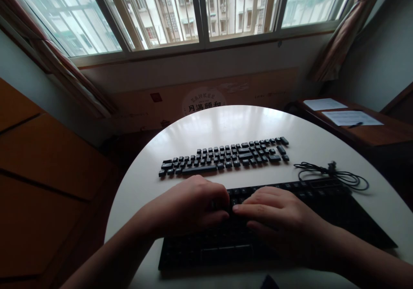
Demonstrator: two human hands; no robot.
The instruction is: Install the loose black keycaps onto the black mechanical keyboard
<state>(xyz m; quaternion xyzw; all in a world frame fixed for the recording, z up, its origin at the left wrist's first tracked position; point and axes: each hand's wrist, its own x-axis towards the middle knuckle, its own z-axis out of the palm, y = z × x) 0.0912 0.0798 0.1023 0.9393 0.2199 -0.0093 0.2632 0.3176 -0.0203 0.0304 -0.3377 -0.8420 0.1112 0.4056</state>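
Note:
A black keyboard (pixel 355 222) lies on the white round table, with a few rows of keycaps still on its far edge and dark, bare-looking areas elsewhere. My left hand (pixel 200 200) is over its middle, fingers curled and thumb close to the index finger; whatever they pinch is hidden. Beside it my right hand (pixel 280 211) rests on the keyboard, fingers stretched out, the index fingertip touching a key near my left hand. Behind the keyboard, loose black keycaps (pixel 200 169) are laid out in rows, a long space bar among them.
A coiled black cable (pixel 342 177) sits at the keyboard's far right. The white table (pixel 135 203) has a curved edge. Papers (pixel 351 118) and a pen (pixel 355 125) lie on a brown desk at the right. A small dark object (pixel 269 282) shows at the bottom edge.

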